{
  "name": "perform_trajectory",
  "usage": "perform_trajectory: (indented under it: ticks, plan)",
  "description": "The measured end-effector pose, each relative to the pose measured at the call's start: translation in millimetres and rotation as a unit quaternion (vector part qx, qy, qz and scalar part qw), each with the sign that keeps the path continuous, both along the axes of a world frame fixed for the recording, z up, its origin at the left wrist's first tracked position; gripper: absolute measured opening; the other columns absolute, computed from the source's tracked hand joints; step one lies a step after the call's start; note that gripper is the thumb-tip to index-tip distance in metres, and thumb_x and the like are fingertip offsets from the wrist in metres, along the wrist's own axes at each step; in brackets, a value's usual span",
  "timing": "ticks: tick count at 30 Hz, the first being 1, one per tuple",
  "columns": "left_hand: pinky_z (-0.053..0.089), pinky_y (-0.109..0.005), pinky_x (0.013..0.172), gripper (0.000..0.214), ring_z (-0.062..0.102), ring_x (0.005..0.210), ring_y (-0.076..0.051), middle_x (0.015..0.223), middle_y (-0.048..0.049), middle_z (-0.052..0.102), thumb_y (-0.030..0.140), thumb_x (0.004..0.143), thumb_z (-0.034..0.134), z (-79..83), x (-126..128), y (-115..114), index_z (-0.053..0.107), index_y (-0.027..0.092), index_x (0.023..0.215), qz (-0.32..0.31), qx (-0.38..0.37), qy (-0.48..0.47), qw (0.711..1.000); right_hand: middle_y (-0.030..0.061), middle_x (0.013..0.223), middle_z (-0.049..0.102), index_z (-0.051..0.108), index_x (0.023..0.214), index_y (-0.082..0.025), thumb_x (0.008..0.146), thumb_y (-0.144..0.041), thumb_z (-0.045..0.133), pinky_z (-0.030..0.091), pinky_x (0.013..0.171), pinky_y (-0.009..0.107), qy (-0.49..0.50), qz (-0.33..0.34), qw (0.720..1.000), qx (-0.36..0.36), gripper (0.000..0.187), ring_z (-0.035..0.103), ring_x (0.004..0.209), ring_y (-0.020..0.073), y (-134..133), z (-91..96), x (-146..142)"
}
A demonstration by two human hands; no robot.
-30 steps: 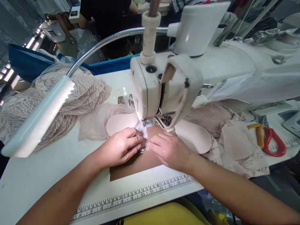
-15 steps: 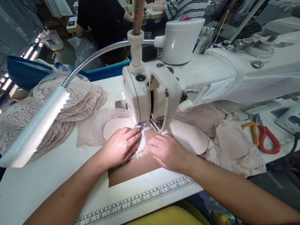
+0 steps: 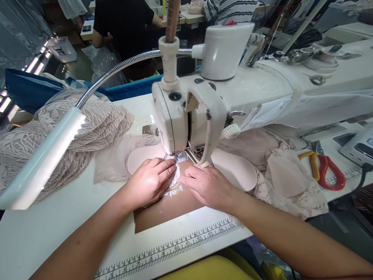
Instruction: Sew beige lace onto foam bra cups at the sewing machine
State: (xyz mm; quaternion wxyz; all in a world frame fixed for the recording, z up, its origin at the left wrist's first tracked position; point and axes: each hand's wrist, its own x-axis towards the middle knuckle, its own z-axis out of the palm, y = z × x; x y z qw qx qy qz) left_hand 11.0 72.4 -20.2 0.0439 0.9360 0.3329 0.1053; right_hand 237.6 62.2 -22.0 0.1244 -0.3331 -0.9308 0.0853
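A narrow strip of pale lace fabric (image 3: pixel 175 181) lies under the head of a white sewing machine (image 3: pixel 171 119). My left hand (image 3: pixel 153 177) presses on it just in front of the needle area, fingers close together and thumb hidden. To the right of the strip, my right hand (image 3: pixel 207 185) is closed with bent fingers, its fingertips at the lace's edge; what they pinch is hidden. Smooth beige rounded pads, like bra cups, show beyond my left hand (image 3: pixel 143 157) and my right hand (image 3: pixel 236 168). Sheer mesh (image 3: pixel 109 164) spreads from the left pad.
A lace pile (image 3: pixel 92 128) sits at left beneath a lamp (image 3: pixel 42 159) on a bendable metal neck. Red-and-yellow-handled scissors (image 3: pixel 330 173) rest at right by more beige fabric (image 3: pixel 295 176). A printed ruler (image 3: pixel 170 253) runs along the table's front edge. Two people sit beyond the machine.
The lace strip shows slightly narrower and more curved between my hands. My right fingertips have shifted a little. My left hand keeps nearly the same place; the view has moved slightly.
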Motion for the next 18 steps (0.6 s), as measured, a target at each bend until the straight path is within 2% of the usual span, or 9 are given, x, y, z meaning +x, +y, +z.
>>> perform_trajectory:
  ticks: [7, 18]
  plan:
    - [0.047, -0.04, 0.081, 0.035, 0.056, 0.094, -0.025, 0.122, -0.0152, 0.061, 0.025, 0.095, 0.044, -0.4, 1.2, 0.4, 0.057, 0.014, 0.125, 0.006, 0.002, 0.018, 1.0, 0.0019, 0.078, 0.055, 0.065, 0.089, -0.018, 0.082, -0.007, 0.05, 0.021, 0.059, 0.03, -0.006, -0.024, 1.0, 0.013, 0.02, 0.037, 0.065, 0.0137, 1.6, -1.2, -2.5]
    - [0.045, -0.042, 0.087, 0.034, 0.055, 0.104, -0.027, 0.122, -0.0141, 0.061, 0.022, 0.094, 0.046, 0.0, -2.1, 3.2, 0.057, 0.016, 0.125, -0.007, 0.001, 0.013, 1.0, 0.0038, 0.08, 0.059, 0.065, 0.1, -0.019, 0.082, -0.006, 0.05, 0.026, 0.062, 0.031, -0.047, -0.08, 0.995, 0.039, 0.026, 0.045, 0.075, 0.0174, 6.1, 0.5, -9.0]
